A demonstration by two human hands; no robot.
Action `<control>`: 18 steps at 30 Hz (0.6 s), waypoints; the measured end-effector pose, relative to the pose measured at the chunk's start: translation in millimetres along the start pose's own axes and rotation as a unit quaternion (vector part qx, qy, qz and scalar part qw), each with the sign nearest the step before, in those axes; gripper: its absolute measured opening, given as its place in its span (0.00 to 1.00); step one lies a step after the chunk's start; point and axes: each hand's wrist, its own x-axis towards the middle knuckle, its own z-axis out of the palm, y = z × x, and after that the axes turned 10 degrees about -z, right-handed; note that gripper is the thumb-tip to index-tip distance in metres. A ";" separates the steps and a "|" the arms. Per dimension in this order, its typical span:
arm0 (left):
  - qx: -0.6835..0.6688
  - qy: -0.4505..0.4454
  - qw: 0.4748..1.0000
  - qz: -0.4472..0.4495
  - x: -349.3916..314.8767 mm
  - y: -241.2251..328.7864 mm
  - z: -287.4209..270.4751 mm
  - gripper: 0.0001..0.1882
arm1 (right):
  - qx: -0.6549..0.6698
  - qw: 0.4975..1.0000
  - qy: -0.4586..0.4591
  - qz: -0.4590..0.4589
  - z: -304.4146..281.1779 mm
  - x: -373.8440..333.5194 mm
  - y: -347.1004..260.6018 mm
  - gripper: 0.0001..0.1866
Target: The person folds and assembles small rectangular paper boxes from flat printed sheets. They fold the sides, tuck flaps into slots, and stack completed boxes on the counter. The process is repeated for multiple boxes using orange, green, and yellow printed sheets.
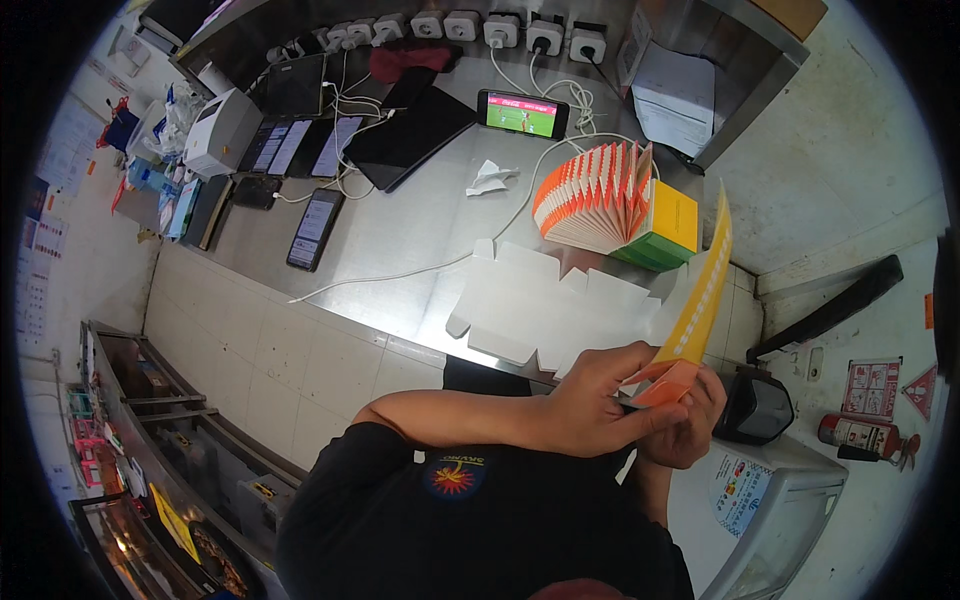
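**Both hands on one yellow-and-orange card carton, worktop full of phones behind it**

So the left hand [600, 402] and the right hand [692, 430] are both gripping the same yellow-and-orange card carton [703, 295]. It's up in front of the person's chest, by the near right edge of the steel worktop [415, 235]. The hands have it by the orange lower end, left from one side and right from the other, and the long yellow panel sticks up at a slant. Some of the right hand's fingers are tucked out of sight, so can't tell exactly how they sit.

Just past the hands there's a flattened white card blank [540, 310] with notched edges, lying near the front of the worktop. Behind that is a fanned-out bunch of orange-and-white cartons [590, 200], right next to a yellow-and-green box [668, 225].

Further back, a phone playing a sports video [522, 115] sits sideways, with a crumpled bit of white paper [491, 179] nearer the front. Over on the left are a big black tablet [412, 140], a black phone with a lit screen [315, 229] and a white boxy machine [220, 133]. A row of white plugs [461, 26] runs along the back, cables trailing everywhere.
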 end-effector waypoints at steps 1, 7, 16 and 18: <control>0.004 -0.004 0.999 0.052 3.8 -0.1 -0.6 0.24 | 0.033 0.999 0.003 0.020 -1.4 -2.3 -0.9 0.22; 0.090 -0.019 0.989 0.120 19.1 -3.1 -10.0 0.25 | 0.111 0.978 0.095 0.151 2.4 -11.2 -4.0 0.17; 0.170 -0.039 0.979 0.103 26.1 -10.8 -29.4 0.15 | -0.017 1.000 -0.020 -0.008 -9.9 24.9 5.7 0.11; 0.157 -0.050 0.983 0.078 23.7 -7.0 -30.0 0.15 | -0.009 0.999 -0.044 -0.028 -11.7 33.0 11.9 0.10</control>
